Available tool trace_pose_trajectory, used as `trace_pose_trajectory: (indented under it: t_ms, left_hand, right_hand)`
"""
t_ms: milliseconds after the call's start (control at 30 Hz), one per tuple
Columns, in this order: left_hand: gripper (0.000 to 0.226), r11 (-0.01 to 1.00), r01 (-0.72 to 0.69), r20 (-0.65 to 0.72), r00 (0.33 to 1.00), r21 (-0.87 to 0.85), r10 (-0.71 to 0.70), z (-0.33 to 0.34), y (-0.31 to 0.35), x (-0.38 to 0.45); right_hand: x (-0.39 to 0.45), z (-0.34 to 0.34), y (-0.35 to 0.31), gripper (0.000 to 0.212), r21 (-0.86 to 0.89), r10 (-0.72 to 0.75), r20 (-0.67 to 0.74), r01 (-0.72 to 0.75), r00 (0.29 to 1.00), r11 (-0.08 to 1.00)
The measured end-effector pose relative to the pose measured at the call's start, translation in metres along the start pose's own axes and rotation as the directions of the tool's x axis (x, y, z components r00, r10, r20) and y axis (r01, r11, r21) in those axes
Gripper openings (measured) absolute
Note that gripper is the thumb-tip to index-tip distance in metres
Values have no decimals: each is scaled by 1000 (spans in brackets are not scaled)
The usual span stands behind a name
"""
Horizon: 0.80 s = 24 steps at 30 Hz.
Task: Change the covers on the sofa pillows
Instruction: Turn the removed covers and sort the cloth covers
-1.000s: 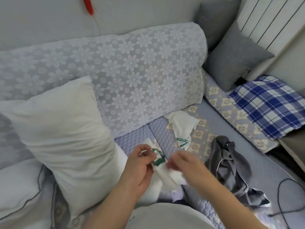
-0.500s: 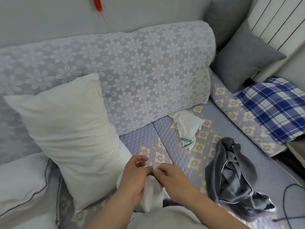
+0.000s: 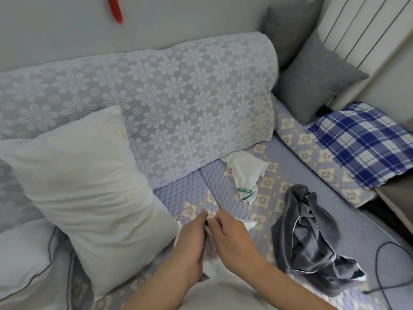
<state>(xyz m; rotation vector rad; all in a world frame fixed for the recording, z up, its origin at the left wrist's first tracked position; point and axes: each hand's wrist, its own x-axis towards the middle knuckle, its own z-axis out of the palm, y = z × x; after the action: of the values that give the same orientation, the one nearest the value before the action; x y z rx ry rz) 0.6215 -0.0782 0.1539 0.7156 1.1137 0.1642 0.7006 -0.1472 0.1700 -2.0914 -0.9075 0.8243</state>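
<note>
Pinching one folded white cover (image 3: 210,253) between them, the left hand (image 3: 190,240) and right hand (image 3: 232,240) meet over the sofa seat (image 3: 194,193). Left of the left hand leans a bare white pillow (image 3: 82,186); right of the right hand lies a crumpled grey cover (image 3: 312,238).

You've got a plain matt cotton-like pillow (image 3: 82,189) at left, a lacy flower-patterned cloth over the backrest (image 3: 178,101), a quilted stitched seat pad (image 3: 225,186), and there's a gray cover (image 3: 312,238) with a slight satin sheen.
</note>
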Motion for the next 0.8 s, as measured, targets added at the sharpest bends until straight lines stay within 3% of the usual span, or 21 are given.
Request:
trace_pose_trajectory:
  t_ms: [133, 300, 367, 500, 567, 667, 733, 800]
  left_hand:
    - [31, 960, -185, -116, 970, 210, 212, 10, -5, 1]
    - [38, 877, -335, -196, 888, 344, 416, 8, 0, 4]
    - [36, 897, -355, -219, 883, 265, 414, 5, 9, 3]
    - [24, 941, -336, -288, 905, -35, 312, -18, 43, 6]
    - [23, 924, -363, -311, 898, -118, 313, -29, 60, 5]
    - [23, 931, -356, -284, 904, -84, 320, -34, 67, 5]
    - [24, 943, -331, -258, 908, 39, 329, -33, 65, 13]
    - [24, 928, -324, -218, 907, 183, 359, -29, 76, 28]
  right_hand:
    - [-1, 0, 3, 32, -59, 5, 53, -1, 999, 998]
    - [5, -10, 19, 28, 114, 196, 0, -195, 981, 974]
    - [9, -13, 42, 25, 138, 330, 47, -334, 943, 933]
    - [10, -17, 117, 30, -141, 523, 12, -516, 852, 845]
    - [-1, -27, 150, 32, -166, 593, -21, -587, 805, 792]
    - [-16, -39, 171, 30, -39, 656, -59, -658, 753, 752]
    - [-17, -41, 173, 28, 58, 675, -80, -673, 733, 738]
    - [-9, -43, 164, 25, 368, 688, -89, -618, 720, 694]
